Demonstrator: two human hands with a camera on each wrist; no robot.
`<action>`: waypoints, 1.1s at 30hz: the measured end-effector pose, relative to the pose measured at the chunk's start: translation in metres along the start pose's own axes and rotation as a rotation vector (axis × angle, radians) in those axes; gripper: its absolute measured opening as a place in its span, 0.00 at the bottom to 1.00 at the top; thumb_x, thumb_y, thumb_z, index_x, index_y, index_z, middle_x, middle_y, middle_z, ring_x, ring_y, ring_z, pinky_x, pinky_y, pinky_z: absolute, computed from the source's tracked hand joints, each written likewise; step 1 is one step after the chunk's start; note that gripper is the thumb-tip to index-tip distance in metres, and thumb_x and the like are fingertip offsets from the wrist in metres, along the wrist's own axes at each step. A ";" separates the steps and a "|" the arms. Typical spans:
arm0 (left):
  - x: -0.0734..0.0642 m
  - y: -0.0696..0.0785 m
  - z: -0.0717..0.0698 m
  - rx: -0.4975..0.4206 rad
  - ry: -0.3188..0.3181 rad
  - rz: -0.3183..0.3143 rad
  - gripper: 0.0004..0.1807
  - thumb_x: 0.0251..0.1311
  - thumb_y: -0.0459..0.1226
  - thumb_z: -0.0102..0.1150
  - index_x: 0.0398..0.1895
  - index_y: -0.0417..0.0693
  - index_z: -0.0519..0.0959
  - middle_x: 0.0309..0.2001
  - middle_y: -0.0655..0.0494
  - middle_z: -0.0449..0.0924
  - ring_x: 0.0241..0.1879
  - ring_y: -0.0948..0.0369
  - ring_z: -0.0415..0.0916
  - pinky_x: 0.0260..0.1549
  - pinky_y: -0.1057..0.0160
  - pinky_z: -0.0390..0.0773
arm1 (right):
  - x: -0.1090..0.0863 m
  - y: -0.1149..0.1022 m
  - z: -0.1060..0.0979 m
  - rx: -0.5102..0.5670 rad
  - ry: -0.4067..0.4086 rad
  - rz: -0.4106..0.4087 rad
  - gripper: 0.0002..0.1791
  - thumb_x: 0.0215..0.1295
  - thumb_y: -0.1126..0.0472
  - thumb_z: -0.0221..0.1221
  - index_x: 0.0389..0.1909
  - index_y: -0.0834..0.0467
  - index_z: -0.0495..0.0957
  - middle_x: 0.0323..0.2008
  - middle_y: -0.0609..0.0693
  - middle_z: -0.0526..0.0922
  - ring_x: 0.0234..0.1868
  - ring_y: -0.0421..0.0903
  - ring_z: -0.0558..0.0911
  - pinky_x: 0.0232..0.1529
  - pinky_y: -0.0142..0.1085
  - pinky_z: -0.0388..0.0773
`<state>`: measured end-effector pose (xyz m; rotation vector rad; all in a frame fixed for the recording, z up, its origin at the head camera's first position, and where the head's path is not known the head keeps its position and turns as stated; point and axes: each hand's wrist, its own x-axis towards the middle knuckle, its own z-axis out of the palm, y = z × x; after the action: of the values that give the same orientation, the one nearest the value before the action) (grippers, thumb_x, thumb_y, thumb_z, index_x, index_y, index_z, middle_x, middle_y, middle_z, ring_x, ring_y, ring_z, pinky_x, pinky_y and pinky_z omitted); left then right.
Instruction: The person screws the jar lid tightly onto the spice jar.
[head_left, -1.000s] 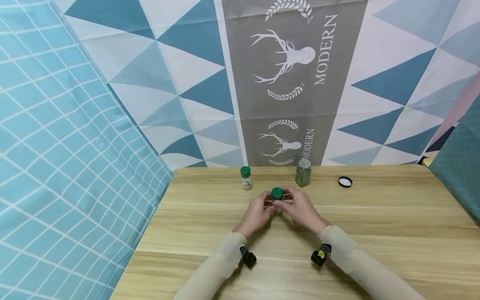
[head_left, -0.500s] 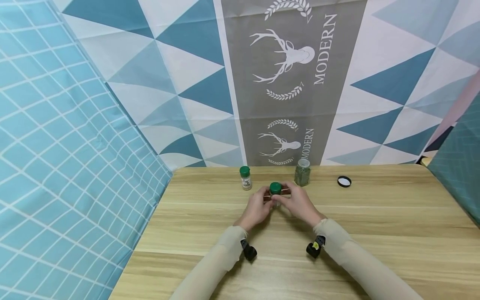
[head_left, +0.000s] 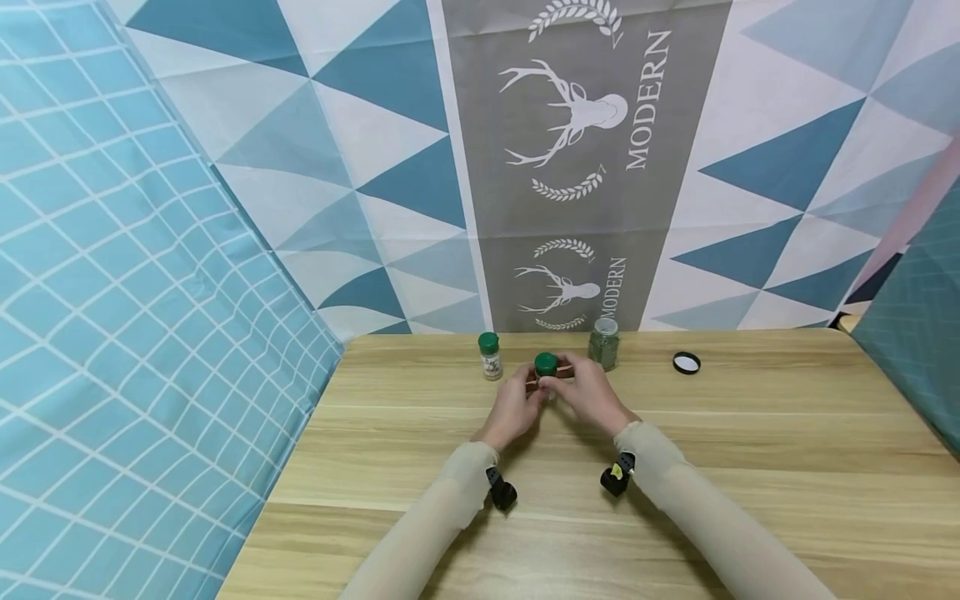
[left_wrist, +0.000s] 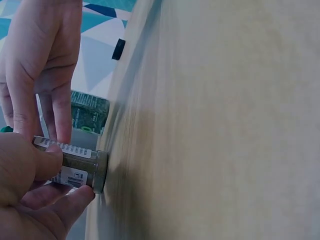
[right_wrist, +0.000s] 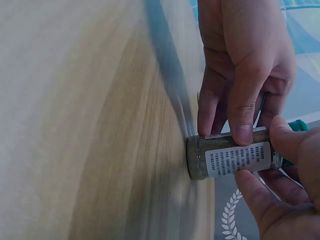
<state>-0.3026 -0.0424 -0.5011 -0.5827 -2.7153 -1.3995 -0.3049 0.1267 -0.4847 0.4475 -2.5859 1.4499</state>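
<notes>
A small spice jar (right_wrist: 235, 157) with a green cap (head_left: 546, 363) stands upright between my two hands, its base at the tabletop. My left hand (head_left: 513, 407) holds the lower body, thumb and fingers over the white printed labels. From the other side, my right hand (head_left: 588, 392) pinches the jar higher up, close beneath the cap. In the left wrist view the jar's brownish contents (left_wrist: 80, 164) show through the glass. Fingers cover part of the labels and neck.
To the left stands another green-capped shaker (head_left: 491, 358). A lidless-looking square glass jar of green herbs (head_left: 603, 346) is just behind my right hand. Farther right lies a black ring-edged lid (head_left: 686, 362). A patterned cloth (head_left: 420, 208) hangs behind the wooden table (head_left: 750, 467).
Both hands have carried the green-capped spice jar a little toward the back of the table and slightly left, up to the row of other jars. Their hold looks the same.
</notes>
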 end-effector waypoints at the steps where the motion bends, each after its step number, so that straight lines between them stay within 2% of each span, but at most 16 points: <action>1: 0.002 0.000 0.000 0.001 0.001 -0.002 0.22 0.74 0.31 0.56 0.69 0.36 0.70 0.62 0.40 0.79 0.61 0.50 0.80 0.61 0.60 0.81 | 0.002 0.001 0.000 -0.005 0.001 0.004 0.23 0.66 0.59 0.69 0.59 0.64 0.78 0.53 0.61 0.85 0.54 0.59 0.86 0.57 0.50 0.84; 6: 0.010 -0.001 -0.001 0.028 -0.002 -0.017 0.22 0.75 0.32 0.56 0.69 0.36 0.69 0.62 0.40 0.79 0.62 0.49 0.80 0.61 0.59 0.81 | 0.011 0.003 0.001 -0.005 0.008 -0.004 0.23 0.66 0.61 0.70 0.58 0.65 0.78 0.52 0.63 0.86 0.53 0.60 0.86 0.56 0.50 0.85; 16: 0.022 -0.002 -0.003 0.118 0.021 -0.004 0.20 0.75 0.33 0.55 0.66 0.36 0.72 0.61 0.40 0.81 0.60 0.50 0.82 0.58 0.59 0.83 | 0.025 0.006 0.001 -0.014 0.010 -0.027 0.24 0.66 0.62 0.70 0.58 0.68 0.77 0.52 0.66 0.85 0.52 0.62 0.86 0.55 0.51 0.85; 24: 0.031 -0.002 -0.003 0.094 0.046 -0.019 0.21 0.74 0.32 0.56 0.67 0.36 0.72 0.61 0.39 0.81 0.60 0.50 0.82 0.58 0.60 0.83 | 0.034 0.008 0.001 -0.025 0.003 0.008 0.23 0.66 0.61 0.69 0.59 0.66 0.77 0.53 0.64 0.85 0.53 0.59 0.86 0.55 0.49 0.85; 30: 0.037 -0.005 -0.004 0.042 0.048 -0.039 0.22 0.74 0.31 0.56 0.68 0.34 0.70 0.61 0.38 0.80 0.61 0.49 0.81 0.60 0.60 0.82 | 0.040 0.008 0.001 0.008 0.000 0.039 0.24 0.66 0.62 0.69 0.60 0.65 0.76 0.55 0.64 0.84 0.56 0.60 0.85 0.60 0.50 0.83; 33: 0.041 -0.007 -0.003 0.048 0.052 -0.046 0.23 0.75 0.33 0.57 0.69 0.36 0.70 0.62 0.39 0.80 0.63 0.49 0.80 0.61 0.59 0.81 | 0.041 0.009 0.000 0.012 -0.004 0.051 0.24 0.67 0.62 0.68 0.61 0.66 0.75 0.56 0.64 0.84 0.58 0.61 0.84 0.61 0.50 0.82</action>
<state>-0.3435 -0.0357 -0.4964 -0.4773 -2.7295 -1.3351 -0.3469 0.1230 -0.4812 0.3894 -2.6111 1.4823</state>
